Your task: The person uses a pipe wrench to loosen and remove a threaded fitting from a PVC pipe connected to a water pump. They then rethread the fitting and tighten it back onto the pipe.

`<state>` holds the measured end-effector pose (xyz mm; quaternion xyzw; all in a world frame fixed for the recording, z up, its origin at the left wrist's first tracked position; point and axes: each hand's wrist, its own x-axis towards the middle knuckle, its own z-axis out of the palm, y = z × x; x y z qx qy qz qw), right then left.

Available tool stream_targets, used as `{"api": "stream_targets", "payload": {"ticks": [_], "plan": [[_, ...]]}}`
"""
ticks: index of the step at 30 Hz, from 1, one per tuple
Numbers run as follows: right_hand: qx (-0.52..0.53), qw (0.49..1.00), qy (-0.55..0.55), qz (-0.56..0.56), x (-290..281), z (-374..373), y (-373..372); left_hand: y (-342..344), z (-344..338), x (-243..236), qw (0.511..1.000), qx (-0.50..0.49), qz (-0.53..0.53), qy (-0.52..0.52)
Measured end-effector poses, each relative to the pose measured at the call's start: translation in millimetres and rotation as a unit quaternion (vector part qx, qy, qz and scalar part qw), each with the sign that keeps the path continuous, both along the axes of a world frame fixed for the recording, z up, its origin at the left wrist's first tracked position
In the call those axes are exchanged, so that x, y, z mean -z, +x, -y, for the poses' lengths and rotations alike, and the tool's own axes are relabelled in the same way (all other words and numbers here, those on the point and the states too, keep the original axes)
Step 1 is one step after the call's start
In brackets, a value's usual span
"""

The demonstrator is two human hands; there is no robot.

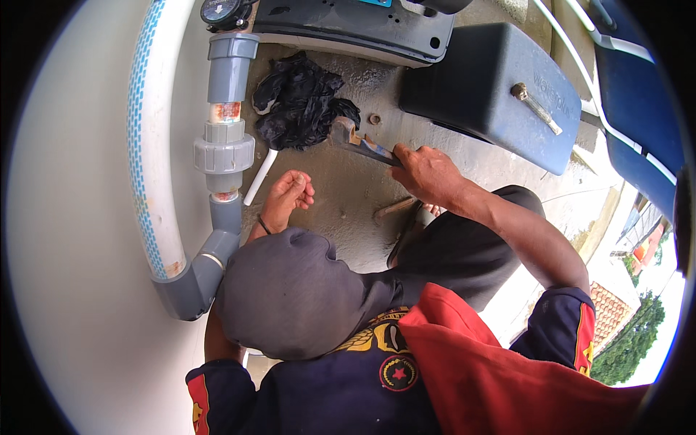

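My right hand (426, 174) is wrapped round the dark handle of a worn wrench (370, 148). Its brownish, rusty head points left, close to a crumpled black plastic bag (297, 101) on the wet concrete. Just above my left knee, my left hand (286, 197) is raised with the fingers curled and the thumb against them; whether anything small is pinched there is hidden. A short white tube (261, 177) slants down from the bag, beside that hand. Grey pipe fittings with a union nut (223, 154) stand upright to the left of it.
A white hose with blue marks (148, 145) runs along the pale wall and joins a grey elbow (181, 290). Beyond the bag sits a black machine housing (355, 32). At the right, a dark plastic cover (500, 94) carries a bolt-like rod (536, 109). A rusty bar (395, 208) lies near my foot.
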<state>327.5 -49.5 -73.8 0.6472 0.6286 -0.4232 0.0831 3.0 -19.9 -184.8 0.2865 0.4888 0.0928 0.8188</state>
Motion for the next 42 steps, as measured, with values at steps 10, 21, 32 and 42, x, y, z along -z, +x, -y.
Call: {"api": "stream_targets", "payload": {"ticks": [10, 21, 32, 42], "plan": [[-0.234, 0.969, 0.047, -0.071, 131.9, 24.0, -1.8, 38.7, -21.0, -13.1, 0.870, 0.233, -0.189, 0.392], [-0.374, 0.864, 0.337, -0.013, 187.1, 48.8, -8.3, -67.1, -13.2, -57.3, 0.944, 0.063, -0.224, 0.234], [-0.424, 0.844, 0.328, -0.021, 161.7, 59.5, -15.7, -59.8, -79.2, -106.8, 0.966, -0.129, -0.062, 0.215], [-0.345, 0.915, 0.174, -0.118, 105.4, 59.3, -38.0, -39.2, -88.4, -119.5, 0.941, -0.170, 0.026, 0.291]]}}
